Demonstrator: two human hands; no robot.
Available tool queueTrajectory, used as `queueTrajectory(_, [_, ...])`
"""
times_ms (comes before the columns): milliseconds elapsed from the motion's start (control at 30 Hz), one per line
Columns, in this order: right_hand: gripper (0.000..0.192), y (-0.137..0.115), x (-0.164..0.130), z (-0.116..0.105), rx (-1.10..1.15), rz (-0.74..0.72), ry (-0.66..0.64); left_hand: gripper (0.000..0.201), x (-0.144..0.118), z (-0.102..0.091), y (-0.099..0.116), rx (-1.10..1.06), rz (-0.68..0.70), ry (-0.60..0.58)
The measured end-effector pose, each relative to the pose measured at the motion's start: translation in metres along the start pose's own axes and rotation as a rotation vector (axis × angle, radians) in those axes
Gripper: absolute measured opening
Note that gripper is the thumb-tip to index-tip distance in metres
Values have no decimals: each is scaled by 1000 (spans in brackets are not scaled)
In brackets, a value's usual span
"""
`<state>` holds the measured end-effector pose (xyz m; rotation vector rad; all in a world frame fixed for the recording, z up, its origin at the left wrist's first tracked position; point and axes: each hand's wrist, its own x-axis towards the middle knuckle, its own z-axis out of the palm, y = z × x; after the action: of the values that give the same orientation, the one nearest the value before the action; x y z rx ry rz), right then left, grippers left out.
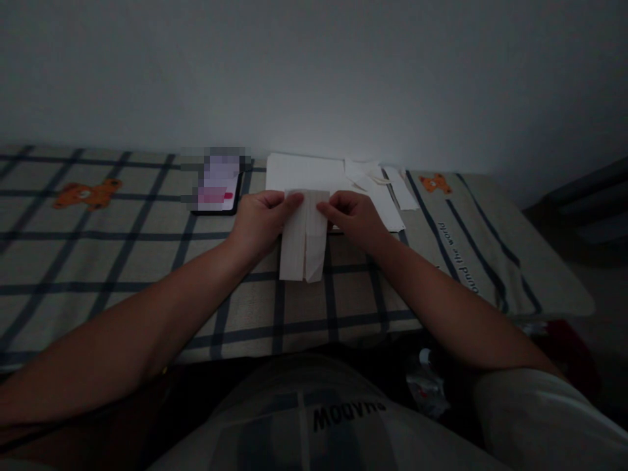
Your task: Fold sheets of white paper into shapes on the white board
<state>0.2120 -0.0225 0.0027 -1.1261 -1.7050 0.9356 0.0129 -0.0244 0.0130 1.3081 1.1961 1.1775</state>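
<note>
White folded paper (304,235) lies on the checked bed (147,261). Left hand (262,219) and right hand (356,216) pinch its top corners, fingers closed on it to keep the folds flat. Spare sheets (307,172) lie just behind.

"the world" on tablecloth (458,252)

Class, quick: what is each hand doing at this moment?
Left hand: fingers closed on the top left edge of the folded white paper.
Right hand: fingers closed on the paper's top right edge.
</note>
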Motion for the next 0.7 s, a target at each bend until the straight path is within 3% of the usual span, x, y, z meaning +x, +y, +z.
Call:
queueTrajectory(233, [46,3,3,2,109,16,-26,36,-4,4,5,141,142,19])
queueTrajectory(400, [44,-2,1,1,91,24,-57,45,-9,6,7,259,220,2])
queueTrajectory(700, [42,2,2,-2,66,48,-22,32,-5,6,-1,98,93,-3])
